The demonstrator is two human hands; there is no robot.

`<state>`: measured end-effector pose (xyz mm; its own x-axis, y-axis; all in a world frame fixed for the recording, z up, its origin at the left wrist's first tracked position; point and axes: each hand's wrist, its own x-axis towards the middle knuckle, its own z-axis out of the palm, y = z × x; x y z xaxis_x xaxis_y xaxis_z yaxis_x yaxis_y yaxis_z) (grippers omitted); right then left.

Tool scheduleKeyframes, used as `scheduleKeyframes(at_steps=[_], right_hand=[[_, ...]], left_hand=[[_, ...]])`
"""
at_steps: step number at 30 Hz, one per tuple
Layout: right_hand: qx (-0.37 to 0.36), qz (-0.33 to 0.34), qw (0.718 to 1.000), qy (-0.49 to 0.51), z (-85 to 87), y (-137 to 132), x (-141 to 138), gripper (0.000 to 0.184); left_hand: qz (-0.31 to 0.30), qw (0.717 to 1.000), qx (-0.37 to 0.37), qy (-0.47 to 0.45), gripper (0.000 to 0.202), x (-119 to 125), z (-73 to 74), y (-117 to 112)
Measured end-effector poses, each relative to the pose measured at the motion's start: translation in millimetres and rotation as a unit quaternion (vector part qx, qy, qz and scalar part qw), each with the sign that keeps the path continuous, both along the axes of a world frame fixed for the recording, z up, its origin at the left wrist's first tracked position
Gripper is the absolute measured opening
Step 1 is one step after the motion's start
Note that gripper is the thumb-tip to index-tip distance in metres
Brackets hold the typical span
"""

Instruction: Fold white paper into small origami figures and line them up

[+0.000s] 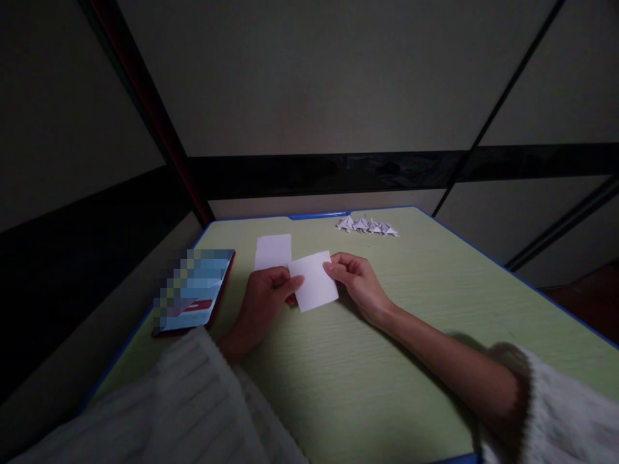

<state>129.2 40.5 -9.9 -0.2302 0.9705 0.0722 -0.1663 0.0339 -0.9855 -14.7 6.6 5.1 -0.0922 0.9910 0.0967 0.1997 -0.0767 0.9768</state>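
Both hands hold one small white paper sheet (315,281) just above a pale green table (387,361). My left hand (264,303) pinches the sheet's left edge with thumb on top. The sheet's right upper corner is pinched by my right hand (358,283), its fingers curled. A second white sheet (273,251) lies flat on the table just behind my left hand.
A phone in a red case (196,293) lies at the table's left edge. Several small folded white paper figures (367,225) stand in a row near the far edge. The table has a blue rim, and dark-framed wall panels rise behind it.
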Motion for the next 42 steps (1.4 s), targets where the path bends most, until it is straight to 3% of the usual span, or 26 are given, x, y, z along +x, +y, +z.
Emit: scheduleKeyframes(at_steps=[2, 7, 10, 20, 25, 29, 37, 42], right_hand=[[-0.003, 0.000, 1.000, -0.013, -0.5, 0, 0, 0.027], [-0.005, 0.009, 0.998, -0.054, -3.2, 2, 3, 0.029], [0.001, 0.036, 0.996, -0.076, -3.5, 2, 4, 0.027], [0.052, 0.065, 0.994, -0.069, -1.3, -2, 3, 0.024], [0.048, 0.181, 0.973, -0.138, -0.6, -5, 3, 0.025], [0.087, 0.222, 0.955, -0.178, -0.3, -6, 5, 0.023], [0.087, 0.254, 0.948, -0.173, 0.8, -7, 7, 0.021], [0.076, 0.274, 0.943, -0.175, 1.3, -8, 7, 0.022]], left_hand=[[-0.017, 1.000, -0.011, -0.015, 0.024, 0, -1.3, 0], [-0.151, 0.984, -0.087, -0.048, 0.017, -1, -7.2, 1], [-0.186, 0.976, -0.104, -0.039, 0.011, -2, -10.0, 2], [-0.198, 0.972, -0.126, 0.024, 0.018, -2, -11.9, 4], [-0.238, 0.964, -0.109, 0.043, 0.021, -3, -13.5, 4], [-0.232, 0.967, -0.092, 0.051, 0.024, -2, -17.3, 6], [-0.174, 0.980, -0.093, 0.006, 0.028, -3, -15.5, 4], [-0.195, 0.976, -0.094, 0.033, 0.032, -2, -11.6, 4]])
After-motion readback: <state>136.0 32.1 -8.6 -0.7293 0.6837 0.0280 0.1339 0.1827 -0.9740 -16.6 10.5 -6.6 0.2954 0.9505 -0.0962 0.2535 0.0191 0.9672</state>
